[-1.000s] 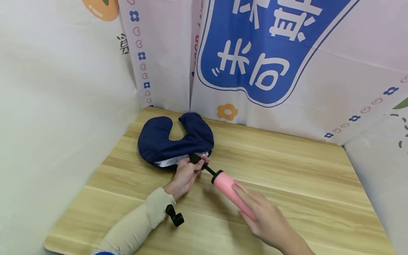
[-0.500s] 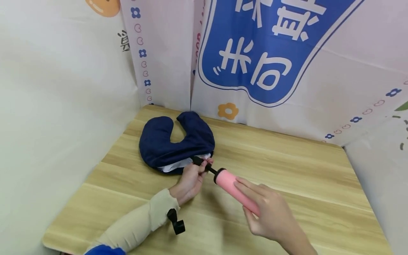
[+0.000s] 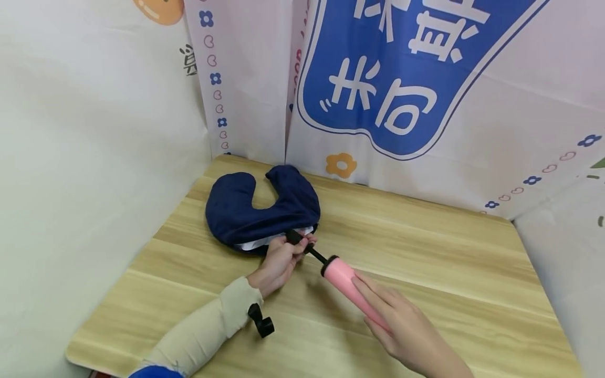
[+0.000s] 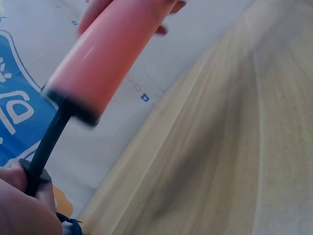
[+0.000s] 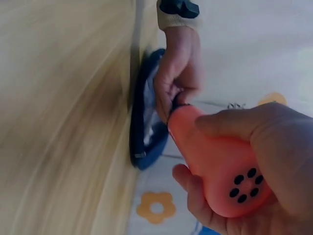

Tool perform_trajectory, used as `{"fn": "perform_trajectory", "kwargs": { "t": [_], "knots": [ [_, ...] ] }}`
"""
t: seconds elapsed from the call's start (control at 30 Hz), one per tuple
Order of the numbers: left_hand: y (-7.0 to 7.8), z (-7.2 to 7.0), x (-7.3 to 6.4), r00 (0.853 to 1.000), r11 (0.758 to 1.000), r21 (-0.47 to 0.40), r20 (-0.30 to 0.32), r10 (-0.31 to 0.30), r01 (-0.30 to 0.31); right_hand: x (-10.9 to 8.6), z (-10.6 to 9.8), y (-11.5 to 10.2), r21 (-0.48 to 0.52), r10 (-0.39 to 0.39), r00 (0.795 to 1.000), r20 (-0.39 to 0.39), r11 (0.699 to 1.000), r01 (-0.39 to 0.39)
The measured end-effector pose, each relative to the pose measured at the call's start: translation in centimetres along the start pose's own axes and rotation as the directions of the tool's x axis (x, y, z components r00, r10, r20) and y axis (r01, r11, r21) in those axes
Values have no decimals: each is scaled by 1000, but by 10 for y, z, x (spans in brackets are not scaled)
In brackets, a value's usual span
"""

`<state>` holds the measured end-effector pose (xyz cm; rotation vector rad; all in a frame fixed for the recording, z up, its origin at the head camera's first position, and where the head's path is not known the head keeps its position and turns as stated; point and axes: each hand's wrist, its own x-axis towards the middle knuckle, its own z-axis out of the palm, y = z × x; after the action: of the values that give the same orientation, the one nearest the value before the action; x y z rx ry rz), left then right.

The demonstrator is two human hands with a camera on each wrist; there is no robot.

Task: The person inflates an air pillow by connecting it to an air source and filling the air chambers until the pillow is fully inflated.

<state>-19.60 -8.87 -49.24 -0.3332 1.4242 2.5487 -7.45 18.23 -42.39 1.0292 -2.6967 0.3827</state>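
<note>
The pink hand pump (image 3: 348, 286) slants above the table, its body in the grasp of the right hand (image 3: 413, 331). That hand's fingers lie along one side and its thumb on the other; in the right wrist view fingers and thumb wrap the wide end, and a ring of dark holes (image 5: 246, 185) shows between them. Out beyond the right fingertips the body ends in a black rim, and from it a thin black rod (image 3: 317, 255) runs to the left hand (image 3: 279, 262).

The left thumb and fingers pinch the black end piece (image 3: 294, 238) of the rod, a block of it sticking out past the thumb. Just past these fingers lies the navy U-shaped pillow (image 3: 264, 219), the gap of its U facing away from the hand. A long slit along its near edge shows white material (image 3: 255, 243) beside the left fingertips; whether the end piece joins anything inside is hidden.

Behind the left fingers come a cream sleeve (image 3: 203, 325) with a black bracket (image 3: 261, 321) near the wrist. Under both hands spreads the wood-grain table (image 3: 449, 252); well beyond the fingers hangs a pale printed cloth (image 3: 250, 79) with a blue panel (image 3: 326, 118) bearing white characters.
</note>
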Motion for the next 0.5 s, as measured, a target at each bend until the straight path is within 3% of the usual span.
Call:
{"fn": "perform_trajectory", "kwargs": {
  "t": [0.13,0.23,0.33,0.5],
  "knots": [
    [4,-5,5,999,997,-73,-32,4,-6,-23,-25,-1,-1,57,998,34,998,-57],
    [3,-4,6,996,988,-142,-73,42,-52,-24,-36,-4,-17,76,997,9,997,-76],
    [-5,4,1,996,993,-117,-91,24,-35,-9,-25,-9,-39,33,998,-49,999,-35],
    [-23,14,-13,992,997,-40,-100,-73,70,26,9,-15,-51,13,998,-66,999,-17]
  ]
}}
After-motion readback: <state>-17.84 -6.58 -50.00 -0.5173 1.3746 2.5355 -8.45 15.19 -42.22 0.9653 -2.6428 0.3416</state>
